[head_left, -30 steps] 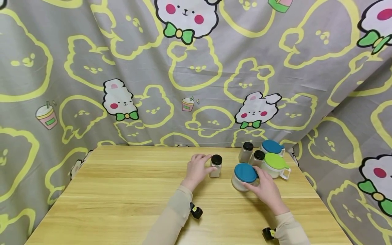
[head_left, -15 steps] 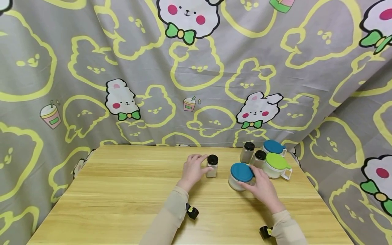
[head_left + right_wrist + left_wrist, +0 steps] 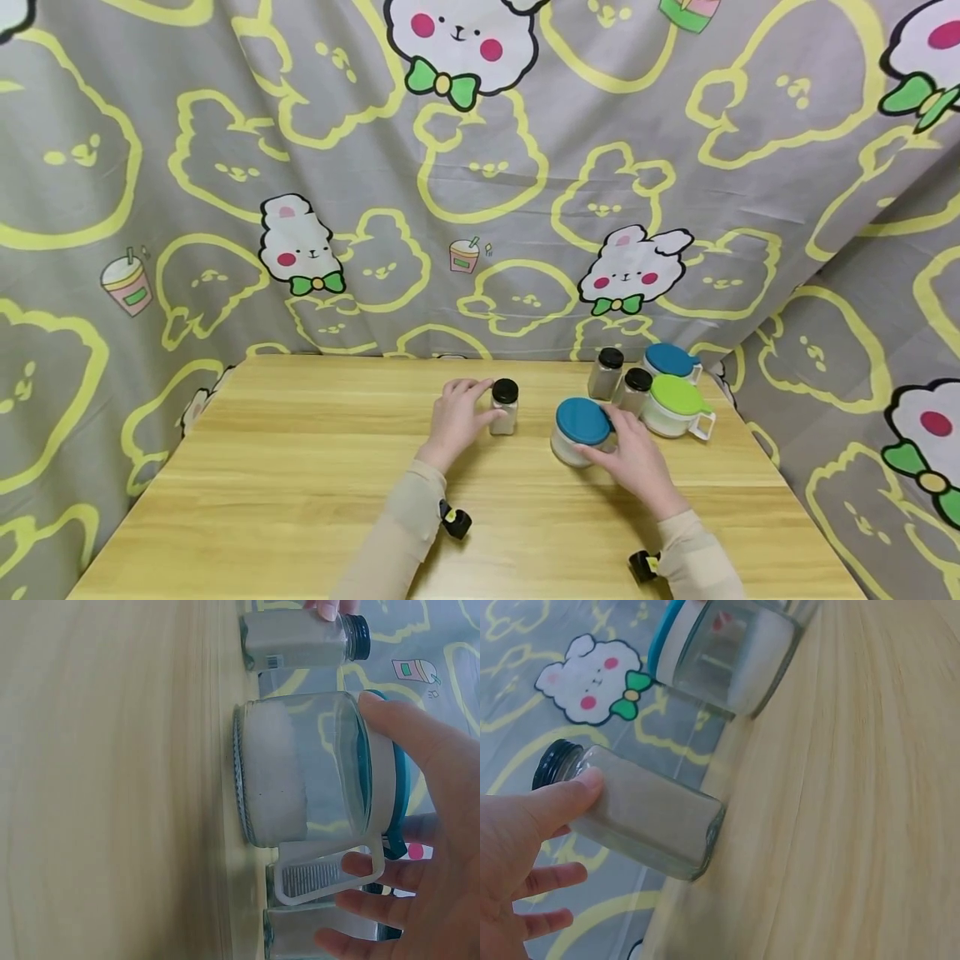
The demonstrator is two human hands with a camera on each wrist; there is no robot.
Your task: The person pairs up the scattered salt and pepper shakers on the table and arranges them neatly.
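My left hand (image 3: pixel 453 423) pinches a small square glass spice jar (image 3: pixel 505 417) with a black screw lid, thumb near its neck. Pale powder fills much of that jar in the left wrist view, where the other fingers stick out beside it. To its right, my right hand (image 3: pixel 636 457) holds a round glass seasoning pot (image 3: pixel 582 425) by its blue-lidded top. White contents cover the bottom of the pot (image 3: pixel 281 769) in the right wrist view. Its white side handle (image 3: pixel 330 881) lies near my lower fingers. Both containers stand upright, apart from each other, at the table surface.
Behind my right hand stand two black-lidded jars (image 3: pixel 604 379), a green-lidded pot (image 3: pixel 675 404) with a white handle, and another blue-lidded pot (image 3: pixel 670 360). The wooden table (image 3: pixel 300 467) ends at a patterned grey curtain (image 3: pixel 352 167) at the back and sides.
Both hands have moved left, the spice jar and the blue-lidded seasoning pot travelling with them. The containers at the back right stay where they were. The head view has shifted slightly.
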